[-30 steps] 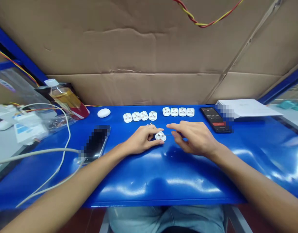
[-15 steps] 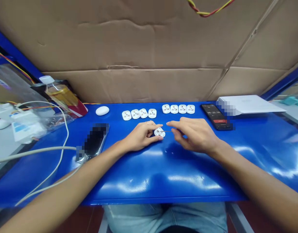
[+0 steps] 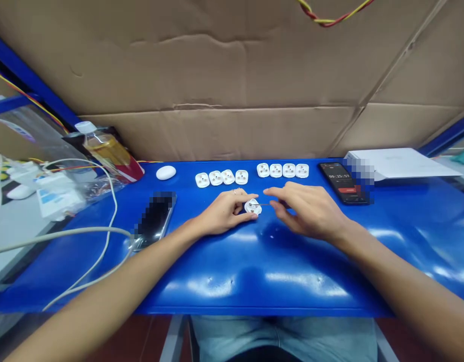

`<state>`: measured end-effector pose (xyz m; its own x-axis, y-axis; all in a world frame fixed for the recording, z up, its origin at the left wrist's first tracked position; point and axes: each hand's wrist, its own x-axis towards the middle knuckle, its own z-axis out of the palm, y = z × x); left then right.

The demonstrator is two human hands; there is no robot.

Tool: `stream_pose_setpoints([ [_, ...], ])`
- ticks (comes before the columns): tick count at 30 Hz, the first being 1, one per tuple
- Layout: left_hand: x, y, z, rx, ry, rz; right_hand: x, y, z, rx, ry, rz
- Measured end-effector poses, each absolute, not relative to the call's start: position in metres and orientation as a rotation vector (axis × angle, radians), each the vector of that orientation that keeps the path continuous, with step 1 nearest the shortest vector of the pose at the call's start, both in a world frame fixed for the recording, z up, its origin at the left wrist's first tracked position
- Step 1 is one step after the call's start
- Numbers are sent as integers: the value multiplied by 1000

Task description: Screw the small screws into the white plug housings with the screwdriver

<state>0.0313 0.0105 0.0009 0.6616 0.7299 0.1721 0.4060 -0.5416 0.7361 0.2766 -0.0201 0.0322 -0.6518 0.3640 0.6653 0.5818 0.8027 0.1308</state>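
Observation:
My left hand (image 3: 228,211) is closed around a small white plastic housing (image 3: 251,207) with metal parts inside, holding it on the blue table between thumb and fingers. From the right, my right hand (image 3: 307,208) grips a thin, rod-like tool (image 3: 265,204), whose tip reaches into the housing. Most of the tool is hidden in the palm. Behind my hands stand two rows of similar white housings, one row on the left (image 3: 216,177) and one on the right (image 3: 289,170).
A smooth white oval case (image 3: 166,173) and a phone (image 3: 156,218) lie to the left, with pale cables (image 3: 113,201) near my forearm. A bottle (image 3: 111,153) leans at the back left. At right are a phone with a running timer (image 3: 341,182) and a white box (image 3: 401,162).
The whole view has shifted slightly, so things appear a little farther right. Both hands keep the same hold, with the tool tip still in the housing. The timer has advanced.

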Motion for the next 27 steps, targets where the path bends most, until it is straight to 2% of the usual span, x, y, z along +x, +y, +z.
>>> stream_pose_setpoints([
  [21, 29, 4, 1, 2398, 886, 483, 272, -31, 41, -696, -2406, -281],
  [27, 28, 3, 4, 2373, 882, 436, 269, -32, 39, -758, -2369, -351],
])
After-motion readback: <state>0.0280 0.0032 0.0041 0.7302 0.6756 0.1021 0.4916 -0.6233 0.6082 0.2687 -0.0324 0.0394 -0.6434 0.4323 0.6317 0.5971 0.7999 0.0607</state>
